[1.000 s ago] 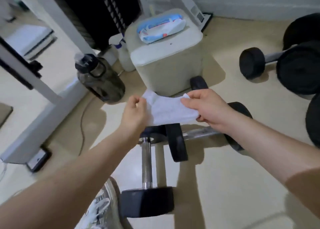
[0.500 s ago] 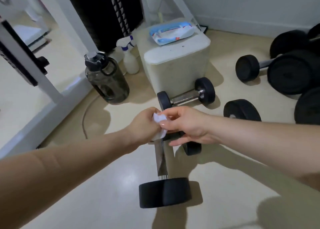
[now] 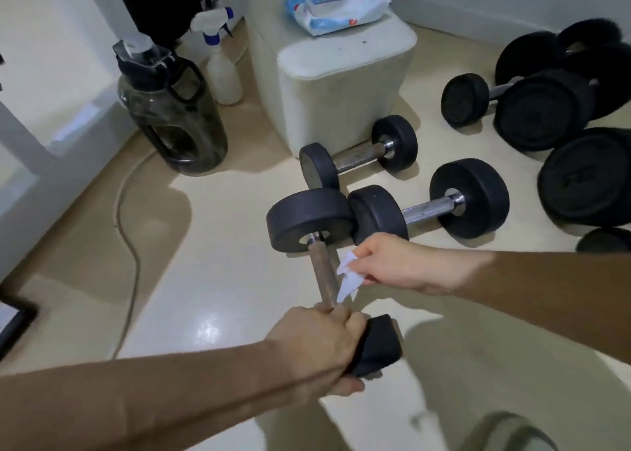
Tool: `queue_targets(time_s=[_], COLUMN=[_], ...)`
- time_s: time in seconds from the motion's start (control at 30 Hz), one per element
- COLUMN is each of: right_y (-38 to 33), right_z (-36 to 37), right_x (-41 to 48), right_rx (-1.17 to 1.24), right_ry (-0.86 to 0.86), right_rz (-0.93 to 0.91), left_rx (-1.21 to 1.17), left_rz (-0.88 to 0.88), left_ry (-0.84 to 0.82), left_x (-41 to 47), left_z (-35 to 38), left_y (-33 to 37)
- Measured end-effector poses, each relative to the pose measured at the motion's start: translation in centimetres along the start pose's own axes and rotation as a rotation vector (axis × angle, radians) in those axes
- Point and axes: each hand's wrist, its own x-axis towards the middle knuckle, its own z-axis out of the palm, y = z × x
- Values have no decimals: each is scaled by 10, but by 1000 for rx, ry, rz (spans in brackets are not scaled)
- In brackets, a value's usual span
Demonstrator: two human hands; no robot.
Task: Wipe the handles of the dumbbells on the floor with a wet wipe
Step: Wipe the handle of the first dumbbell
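One wet wipe [image 3: 348, 277] — pinched by right hand [image 3: 392, 262] — beside dumbbell handle [image 3: 322, 273].

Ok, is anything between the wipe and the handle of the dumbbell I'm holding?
Nothing visible. The wipe, pinched in the right hand, hangs right beside the handle, whose far stretch is bare. The left hand grips only its near end.

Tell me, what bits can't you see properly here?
Head view:
- Near end of the dumbbell: partly covered by the left hand.
- The wet wipe: partly hidden in the right hand.
- Writing on the wipes pack: too small.
- The weight plates: cut off by the right edge.
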Motion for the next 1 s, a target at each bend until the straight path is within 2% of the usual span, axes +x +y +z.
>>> queue_targets(time_s=[0.1,0.17,0.23,0.37,0.43,0.5,0.57,0.63,0.77,0.8,0.9,0.97,1.0], right_y=[-7,-12,-11,5,17,25,26,26,37,33,8,8,15], right_z=[-9,-1,17,46,57,67,75,80,90,88,80,80,81], right_x=[-16,-20,-10,45,65,77,79,73,49,54,86,91,82], right_rx=[-58,21,105,40,23,22,81,130,-11,-6,100,212,226], right_ry=[-2,61,179,338,373,430,472,428,51,58,329,345,283], right_rz=[-32,-42,-94,-216,-297,-355,-355,-349,-407,-439,-453,-373,-335], left_rx=[25,50,12,-36,-51,-44,-56,-65,-133,-148,-209,-245,-267], left_rz=[53,60,32,-133,-144,-115,-126,-147,-221,-246,-337,-390,-414], left_ry=[48,72,60,135,184,156,178,159,112,113,147,173,176], left_x=[-5,-9,-16,-32,-46,-55,-60,-66,-74,-74,-74,-74,-75], left_z=[2,11,11,28,30,35,40,38,45,46,53,57,57], left_y=[-1,-1,4,-6,-11,-14,-16,-17,-20,-19,-14,-10,-7])
